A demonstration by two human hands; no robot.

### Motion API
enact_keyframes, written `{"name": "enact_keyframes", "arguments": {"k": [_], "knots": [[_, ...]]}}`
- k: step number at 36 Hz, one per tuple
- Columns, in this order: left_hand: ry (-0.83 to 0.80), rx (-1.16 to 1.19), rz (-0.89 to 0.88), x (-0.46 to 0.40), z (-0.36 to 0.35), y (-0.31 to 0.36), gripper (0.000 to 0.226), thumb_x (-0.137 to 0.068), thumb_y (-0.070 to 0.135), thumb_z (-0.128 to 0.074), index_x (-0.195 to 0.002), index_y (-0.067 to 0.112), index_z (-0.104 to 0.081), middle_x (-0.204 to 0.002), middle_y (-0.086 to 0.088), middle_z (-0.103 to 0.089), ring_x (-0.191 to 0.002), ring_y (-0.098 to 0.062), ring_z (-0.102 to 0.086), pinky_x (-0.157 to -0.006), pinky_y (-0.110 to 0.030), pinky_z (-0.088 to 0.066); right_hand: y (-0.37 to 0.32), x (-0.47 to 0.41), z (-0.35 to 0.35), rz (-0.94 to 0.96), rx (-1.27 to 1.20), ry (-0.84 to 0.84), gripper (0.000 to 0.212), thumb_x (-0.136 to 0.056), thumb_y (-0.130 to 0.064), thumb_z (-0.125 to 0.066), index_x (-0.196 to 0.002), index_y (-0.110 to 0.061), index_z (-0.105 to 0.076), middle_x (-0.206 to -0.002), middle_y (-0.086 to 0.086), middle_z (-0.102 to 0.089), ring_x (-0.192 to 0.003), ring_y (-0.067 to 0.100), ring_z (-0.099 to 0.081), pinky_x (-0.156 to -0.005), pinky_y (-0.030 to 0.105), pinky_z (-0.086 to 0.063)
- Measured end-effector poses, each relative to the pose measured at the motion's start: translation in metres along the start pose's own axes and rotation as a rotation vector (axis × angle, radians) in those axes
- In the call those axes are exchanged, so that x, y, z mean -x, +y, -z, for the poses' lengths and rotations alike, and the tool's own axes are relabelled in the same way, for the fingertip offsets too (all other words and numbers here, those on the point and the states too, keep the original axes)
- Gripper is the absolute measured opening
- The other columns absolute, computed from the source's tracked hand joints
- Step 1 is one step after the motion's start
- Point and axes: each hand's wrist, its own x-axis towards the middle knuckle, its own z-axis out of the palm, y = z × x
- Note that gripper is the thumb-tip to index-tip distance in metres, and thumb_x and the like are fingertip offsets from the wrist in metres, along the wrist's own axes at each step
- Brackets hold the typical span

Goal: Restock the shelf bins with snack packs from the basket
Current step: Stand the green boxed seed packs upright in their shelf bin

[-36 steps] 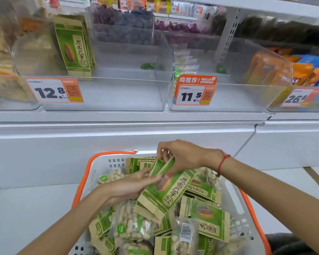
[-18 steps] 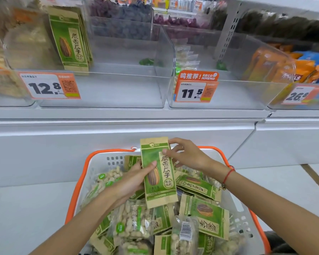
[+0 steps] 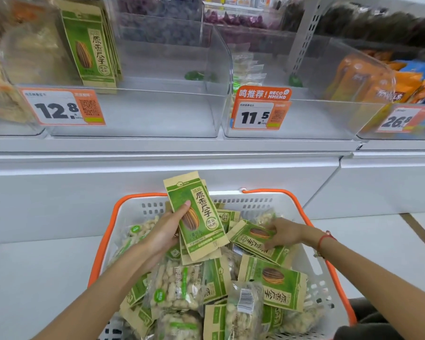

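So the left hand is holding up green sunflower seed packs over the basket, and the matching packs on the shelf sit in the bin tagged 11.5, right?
Not quite. The head view shows the matching packs standing in the bin tagged 12.8, not 11.5. The rest holds: the left hand grips green sunflower seed packs over the basket.

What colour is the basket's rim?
Orange, on a white basket; the rim shows clearly in the head view.

Bright, even light, soft shadows; wide-angle bending and blur at the upper edges.
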Motion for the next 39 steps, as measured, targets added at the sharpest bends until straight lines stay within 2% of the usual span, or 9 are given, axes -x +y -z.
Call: {"name": "enact_keyframes", "arguments": {"k": [8, 12, 15, 20, 23, 26, 30, 35, 39], "knots": [[0.091, 0.051, -0.039, -0.005, 0.014, 0.010, 0.027, -0.097, 0.031, -0.047, -0.113, 0.014, -0.059, -0.103, -0.005, -0.070, -0.087, -0.015, -0.065, -0.076, -0.033, -0.051, 0.000, 0.013, 0.016, 0.189, -0.132, -0.021, 0.048, -0.076, -0.003, -0.076, -0.102, -0.031, -0.047, -0.112, 0.004, -0.056, -0.098, 0.027, -0.063, -0.075, 0.038, -0.054], [0.112, -0.017, -0.081, -0.004, 0.017, 0.013, 0.021, -0.099, 0.031, -0.044, -0.104, 0.017, -0.059, -0.100, -0.002, -0.069, -0.084, -0.012, -0.066, -0.070, -0.027, -0.051, -0.023, 0.027, 0.024, 0.336, -0.037, 0.109, 0.042, -0.078, -0.011, -0.075, -0.107, -0.034, -0.055, -0.113, -0.009, -0.051, -0.100, 0.016, -0.052, -0.089, 0.027, -0.044], [0.179, -0.200, -0.147, -0.006, 0.019, 0.016, 0.027, -0.098, 0.029, -0.047, -0.118, 0.012, -0.050, -0.112, -0.005, -0.063, -0.099, -0.020, -0.060, -0.083, -0.028, -0.047, -0.052, 0.056, 0.049, 0.393, 0.022, 0.125, 0.051, -0.074, -0.012, -0.080, -0.110, -0.038, -0.055, -0.090, -0.015, -0.057, -0.077, 0.004, -0.056, -0.077, 0.026, -0.049], [0.062, -0.359, -0.156, -0.006, 0.016, 0.021, 0.033, -0.096, 0.028, -0.051, -0.123, 0.016, -0.037, -0.098, 0.012, -0.055, -0.090, -0.003, -0.056, -0.062, -0.010, -0.044, -0.098, 0.096, 0.073, 0.522, -0.041, 0.025, 0.047, -0.074, -0.009, -0.081, -0.112, -0.024, -0.058, -0.071, -0.006, -0.066, -0.048, 0.001, -0.051, -0.051, 0.015, -0.041], [-0.018, -0.388, -0.091, -0.014, 0.013, 0.017, 0.065, -0.086, 0.054, -0.059, -0.132, 0.017, -0.033, -0.118, 0.007, -0.058, -0.113, -0.009, -0.055, -0.090, -0.022, -0.046, -0.110, 0.084, 0.061, 0.569, -0.183, 0.143, 0.046, -0.073, -0.005, -0.081, -0.111, -0.018, -0.057, -0.069, 0.001, -0.069, -0.052, 0.010, -0.059, -0.052, 0.021, -0.046], [-0.057, -0.356, -0.036, -0.025, 0.012, 0.003, 0.097, -0.058, 0.085, -0.060, -0.141, 0.046, -0.028, -0.149, 0.010, -0.037, -0.135, -0.017, -0.039, -0.111, -0.049, -0.031, -0.115, 0.065, 0.051, 0.582, -0.362, 0.327, 0.051, -0.069, 0.000, -0.082, -0.110, -0.016, -0.055, -0.078, 0.010, -0.071, -0.065, 0.020, -0.068, -0.062, 0.034, -0.057], [-0.124, -0.144, -0.042, -0.020, 0.004, 0.021, 0.063, -0.063, 0.074, -0.059, -0.110, 0.033, -0.062, -0.133, -0.006, -0.057, -0.111, -0.021, -0.060, -0.106, -0.044, -0.040, -0.123, 0.052, 0.044, 0.625, -0.648, 0.357, 0.054, -0.066, 0.005, -0.082, -0.107, -0.019, -0.057, -0.090, 0.012, -0.067, -0.072, 0.019, -0.067, -0.063, 0.034, -0.058], [-0.116, -0.191, -0.070, 0.004, -0.006, 0.034, 0.065, -0.073, 0.078, -0.052, -0.122, 0.035, -0.051, -0.124, 0.008, -0.061, -0.116, -0.014, -0.057, -0.107, -0.045, -0.038, -0.141, 0.053, 0.054, 0.614, -0.616, 0.573, 0.066, -0.063, -0.009, -0.087, -0.115, -0.032, -0.055, -0.107, -0.001, -0.057, -0.102, 0.018, -0.055, -0.078, 0.026, -0.051], [-0.039, -0.075, -0.267, 0.016, -0.004, 0.044, 0.056, -0.081, 0.061, -0.049, -0.125, 0.027, -0.045, -0.115, 0.002, -0.066, -0.098, -0.011, -0.068, -0.085, -0.034, -0.055, -0.155, 0.076, 0.063, 0.476, -0.601, 0.501, 0.078, -0.077, -0.028, -0.077, -0.140, -0.026, -0.031, -0.125, -0.005, -0.047, -0.107, 0.009, -0.050, -0.075, 0.016, -0.043]]}}
